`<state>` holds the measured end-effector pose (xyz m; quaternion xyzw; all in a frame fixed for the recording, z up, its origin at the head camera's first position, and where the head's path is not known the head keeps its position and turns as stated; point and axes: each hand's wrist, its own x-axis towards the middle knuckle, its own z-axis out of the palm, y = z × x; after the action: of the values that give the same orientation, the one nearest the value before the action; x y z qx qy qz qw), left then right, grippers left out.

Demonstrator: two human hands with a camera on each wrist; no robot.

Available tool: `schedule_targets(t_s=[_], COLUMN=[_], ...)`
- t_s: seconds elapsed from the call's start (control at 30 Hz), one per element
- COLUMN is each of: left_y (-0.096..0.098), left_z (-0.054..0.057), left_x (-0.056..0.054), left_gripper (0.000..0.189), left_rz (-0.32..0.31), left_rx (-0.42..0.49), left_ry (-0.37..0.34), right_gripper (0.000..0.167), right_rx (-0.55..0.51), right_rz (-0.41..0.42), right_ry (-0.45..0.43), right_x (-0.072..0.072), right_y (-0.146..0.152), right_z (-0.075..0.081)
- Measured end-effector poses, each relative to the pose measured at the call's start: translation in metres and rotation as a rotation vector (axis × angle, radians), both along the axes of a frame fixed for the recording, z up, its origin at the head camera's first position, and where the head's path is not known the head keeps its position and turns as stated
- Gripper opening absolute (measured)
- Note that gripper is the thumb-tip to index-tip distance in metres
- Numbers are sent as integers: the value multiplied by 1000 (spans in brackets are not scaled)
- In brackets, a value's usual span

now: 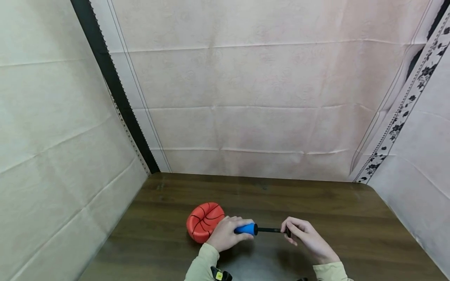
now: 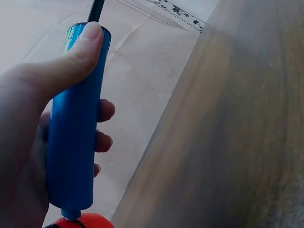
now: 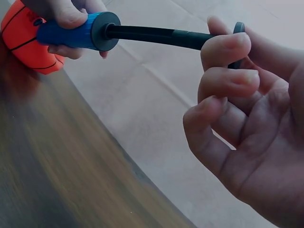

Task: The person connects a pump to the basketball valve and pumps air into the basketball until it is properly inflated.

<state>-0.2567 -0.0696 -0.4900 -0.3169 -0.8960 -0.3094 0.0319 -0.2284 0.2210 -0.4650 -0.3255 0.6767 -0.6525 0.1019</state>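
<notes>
Both ends of our blue pump [image 1: 246,229] are held, and it lies roughly level over the table [image 1: 151,249], between our 2 hands. Our left hand [image 1: 230,234] has its fingers wrapped snugly around the barrel, the thumb pressed along it near the rod end. Our right hand [image 1: 306,237] curls its fingers at the dark handle [image 3: 239,28] on the end of the rod [image 3: 161,37]; its lower fingers bend loosely. A length of rod stands out of the barrel. The red ball [image 1: 204,222], creased and sunken, sits just beyond our left hand, at the pump's opposite end, where the narrow nozzle [image 2: 71,213] meets it. We cannot tell how deep the tip goes, nor whether the ball rests on the table or hangs slightly above it.

We judge the step in hand to be working the rod to push air. To do it well, we should treat the left hand as the anchor, lining up barrel, nozzle and ball in 1 straight line so that no sideways force levers the tip. The right hand does best pushing along the rod's own axis, since the rod is thin and looks slightly bowed from the right wrist. Full, even strokes should beat short jerks, and a gentler return guards against tugging the nozzle loose.
</notes>
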Motion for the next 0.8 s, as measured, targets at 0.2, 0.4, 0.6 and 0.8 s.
schedule_targets(t_s=[0.2,0.4,0.6,0.8], left_y=[3,9,13,7], left_z=[-1,-1,-4,-4], left_x=[1,1,0,0], left_gripper=[42,41,41,43], left_rz=[5,17,-3,-38], left_rx=[0,-4,-35,-53], left_ry=[-2,1,42,66], right_gripper=[27,31,33,36], right_rx=[3,25,36,121], right_rz=[13,20,33,45], right_ry=[-16,-20,-24,-60], right_x=[-1,-6,-9,-9], right_y=[-4,-27,-49,-48], right_z=[0,-6,-18,-20])
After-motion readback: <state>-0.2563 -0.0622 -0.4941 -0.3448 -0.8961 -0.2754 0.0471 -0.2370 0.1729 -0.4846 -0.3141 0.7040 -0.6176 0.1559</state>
